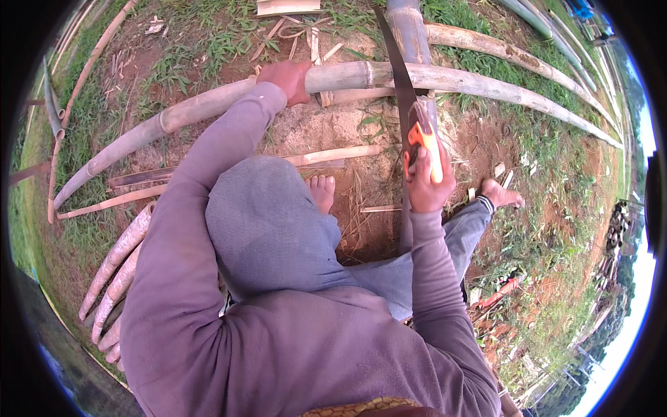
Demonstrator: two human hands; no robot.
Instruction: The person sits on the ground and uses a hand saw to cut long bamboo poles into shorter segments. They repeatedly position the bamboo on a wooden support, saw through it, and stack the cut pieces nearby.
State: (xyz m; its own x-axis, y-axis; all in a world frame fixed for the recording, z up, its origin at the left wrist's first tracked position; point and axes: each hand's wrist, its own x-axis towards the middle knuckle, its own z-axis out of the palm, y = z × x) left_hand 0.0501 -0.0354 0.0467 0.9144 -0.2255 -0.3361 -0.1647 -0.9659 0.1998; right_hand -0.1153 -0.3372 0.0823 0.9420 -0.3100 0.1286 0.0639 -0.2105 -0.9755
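A long pale bamboo pole (479,82) runs from left to right in front of me, bending with the lens. My left hand (288,80) is wrapped over it, left of a node. In my right hand (429,186) is a handsaw (403,90), gripped by its orange handle. The dark blade points away from me and crosses the pole right of that node; how deep it sits in the bamboo I cannot tell. Under the crossing lies a thicker grey bamboo piece (410,31), partly hidden by pole and saw.
More bamboo poles (500,48) lie at the far right. Split strips (333,154) rest on the dirt near my bare feet. Several wrapped bamboo lengths (121,260) are at the left. An orange-handled tool (500,292) lies in the grass at the right.
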